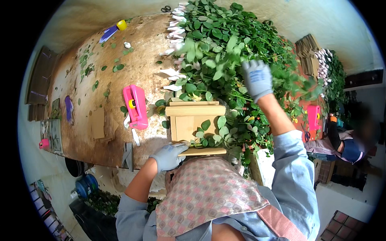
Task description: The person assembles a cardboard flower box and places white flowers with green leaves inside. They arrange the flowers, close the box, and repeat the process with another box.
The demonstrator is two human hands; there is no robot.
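My left hand (pixel 169 157), in a grey glove, rests at the left end of the near edge of a corrugated cardboard wrap (pixel 194 126). My right hand (pixel 257 79), gloved too, is raised over a large heap of leafy rose stems (pixel 229 27). A blurred leafy stem (pixel 217 61) extends left from its fingers, which seem closed on it. Pale pink and white rose buds (pixel 172 73) point left from the heap. Leaves (pixel 206 125) lie on the cardboard. Left of it stands a pink tape dispenser (pixel 136 107) with a yellow core.
A grey stapler (pixel 128 155) lies at the near table edge, beside cardboard sheets (pixel 99 123). Purple gloves (pixel 109 33) and a yellow roll (pixel 121 25) lie far left. At right are scissors (pixel 307 134), another pink dispenser (pixel 313 117) and a co-worker (pixel 349 147).
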